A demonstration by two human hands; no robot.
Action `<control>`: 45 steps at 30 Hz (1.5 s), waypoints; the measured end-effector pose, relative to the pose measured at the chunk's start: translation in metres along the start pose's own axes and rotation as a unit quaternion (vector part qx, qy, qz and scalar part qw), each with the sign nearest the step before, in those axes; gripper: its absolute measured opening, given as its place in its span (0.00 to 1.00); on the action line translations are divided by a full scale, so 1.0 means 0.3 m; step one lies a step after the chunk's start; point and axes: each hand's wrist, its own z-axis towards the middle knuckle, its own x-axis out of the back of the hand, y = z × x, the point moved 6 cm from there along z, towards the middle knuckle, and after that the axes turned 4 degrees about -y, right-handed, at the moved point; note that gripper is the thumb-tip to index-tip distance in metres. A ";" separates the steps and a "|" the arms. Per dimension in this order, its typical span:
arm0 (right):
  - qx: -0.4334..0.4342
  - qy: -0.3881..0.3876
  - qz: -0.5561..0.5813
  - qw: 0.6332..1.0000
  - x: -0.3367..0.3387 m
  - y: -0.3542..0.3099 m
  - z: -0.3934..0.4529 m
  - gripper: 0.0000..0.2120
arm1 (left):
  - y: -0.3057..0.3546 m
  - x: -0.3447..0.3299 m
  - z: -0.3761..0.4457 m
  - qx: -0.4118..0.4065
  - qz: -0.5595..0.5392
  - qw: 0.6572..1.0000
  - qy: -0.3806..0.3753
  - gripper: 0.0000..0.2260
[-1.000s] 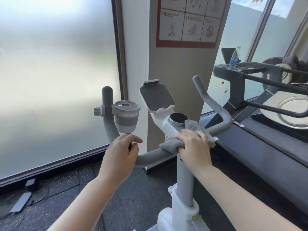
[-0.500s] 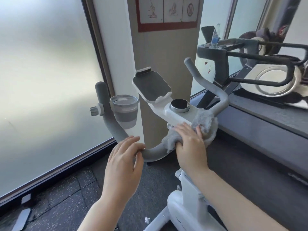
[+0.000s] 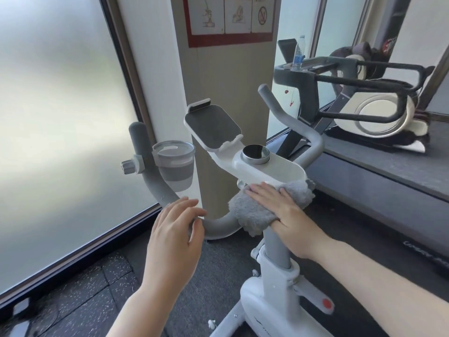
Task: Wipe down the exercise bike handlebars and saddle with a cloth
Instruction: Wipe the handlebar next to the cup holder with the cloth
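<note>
Grey cloth has slid back from the right bend to the bar centre under your flat, open right hand, your left hand loosely curled on the bar; saddle out of view, unwiped.

Hidden parts at the bike

I cannot see the saddle; the cloth covers the handlebar centre, and the wall sign is cut off.
</note>
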 end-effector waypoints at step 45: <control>-0.196 0.316 0.020 0.928 -0.145 -0.072 0.012 0.32 | 0.065 -0.032 -0.015 -0.035 0.027 0.999 0.004 0.14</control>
